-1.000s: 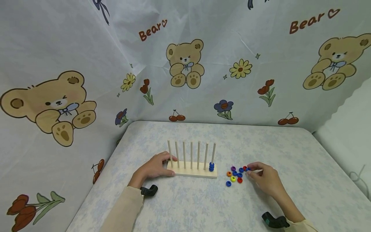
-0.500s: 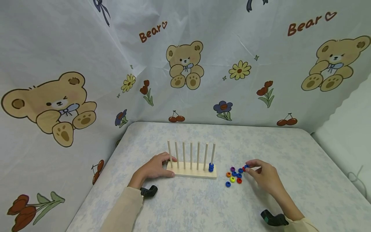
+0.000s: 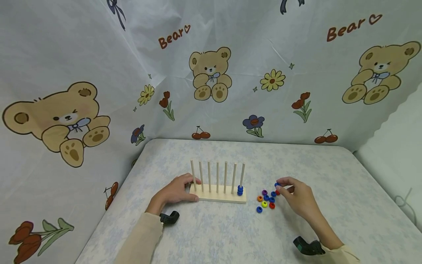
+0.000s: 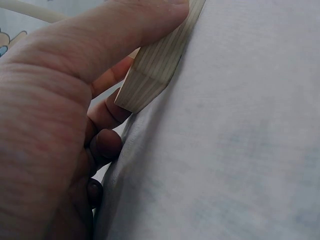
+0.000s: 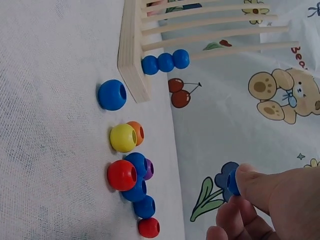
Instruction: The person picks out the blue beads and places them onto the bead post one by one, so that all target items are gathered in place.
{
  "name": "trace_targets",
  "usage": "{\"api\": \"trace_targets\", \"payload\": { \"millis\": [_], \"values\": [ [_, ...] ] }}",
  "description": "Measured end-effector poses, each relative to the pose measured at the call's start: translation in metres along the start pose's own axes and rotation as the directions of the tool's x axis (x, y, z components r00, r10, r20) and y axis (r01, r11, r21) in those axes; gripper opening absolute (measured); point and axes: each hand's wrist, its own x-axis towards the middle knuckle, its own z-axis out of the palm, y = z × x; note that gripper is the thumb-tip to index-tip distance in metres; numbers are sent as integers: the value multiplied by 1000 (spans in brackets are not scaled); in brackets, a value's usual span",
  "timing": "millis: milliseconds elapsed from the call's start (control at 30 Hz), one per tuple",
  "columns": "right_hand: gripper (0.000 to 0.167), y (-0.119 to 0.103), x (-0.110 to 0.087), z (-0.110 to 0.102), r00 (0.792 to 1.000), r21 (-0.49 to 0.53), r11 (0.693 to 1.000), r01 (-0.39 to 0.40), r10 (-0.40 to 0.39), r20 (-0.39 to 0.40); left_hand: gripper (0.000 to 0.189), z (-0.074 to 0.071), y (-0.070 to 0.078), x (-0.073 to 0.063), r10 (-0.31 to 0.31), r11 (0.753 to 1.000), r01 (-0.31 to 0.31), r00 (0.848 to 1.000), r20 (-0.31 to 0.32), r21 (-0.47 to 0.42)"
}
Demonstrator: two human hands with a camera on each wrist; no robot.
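Note:
A wooden peg board [image 3: 217, 198] with a row of upright pegs stands on the table. My left hand [image 3: 176, 189] grips its left end, thumb along the front edge and fingers behind, as the left wrist view confirms. Three blue beads [image 5: 165, 62] are threaded on the rightmost peg. Between thumb and fingertips, my right hand [image 3: 299, 197] pinches another blue bead [image 5: 232, 183], held just above the loose beads. Those lie right of the board: a yellow bead [image 5: 123, 138], an orange bead [image 3: 259, 198], a purple bead [image 3: 265, 192], red beads [image 5: 121, 175] and several blue ones.
The table [image 3: 204, 234] has a pale blue floral cover. A cloth printed with bears [image 3: 212, 73] hangs behind it and along the left. A white cable [image 3: 407, 201] shows at the far right, beyond the table edge.
My right hand has lifted the blue bead from the right edge of the loose beads and moved it slightly left. The left hand and the peg board have stayed put.

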Motion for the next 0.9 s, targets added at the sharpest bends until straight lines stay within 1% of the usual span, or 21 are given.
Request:
{"api": "trace_targets", "payload": {
  "millis": [167, 333, 467, 600, 700, 800, 900],
  "values": [
    [26, -2, 0, 2, 1000, 19, 1000, 6, -6, -5, 53, -1, 0, 0, 6, 1000, -6, 1000, 1, 0],
    [27, -4, 1, 4, 1000, 60, 998, -3, 3, 3, 52, -1, 1, -1, 15, 1000, -15, 1000, 0, -12],
    [32, -8, 1, 5, 1000, 103, 995, -9, 8, 15, 51, -1, 2, -1, 23, 1000, -23, 1000, 0, -18],
    [37, -12, 2, 7, 997, 188, 981, -53, 42, 65, 50, -1, 2, -1, 17, 1000, -17, 1000, 0, -12],
    [36, -16, 3, 9, 993, 252, 963, -93, 69, 100, 50, -1, 2, -1, 13, 1000, -13, 1000, 3, -7],
    [34, -20, 4, 11, 991, 282, 954, -106, 77, 111, 50, -1, 3, -1, 12, 1000, -12, 1000, 5, -11],
    [32, -24, 4, 11, 992, 287, 953, -97, 70, 104, 50, -1, 3, -1, 8, 1000, -8, 1000, 4, -14]
  ]
}}
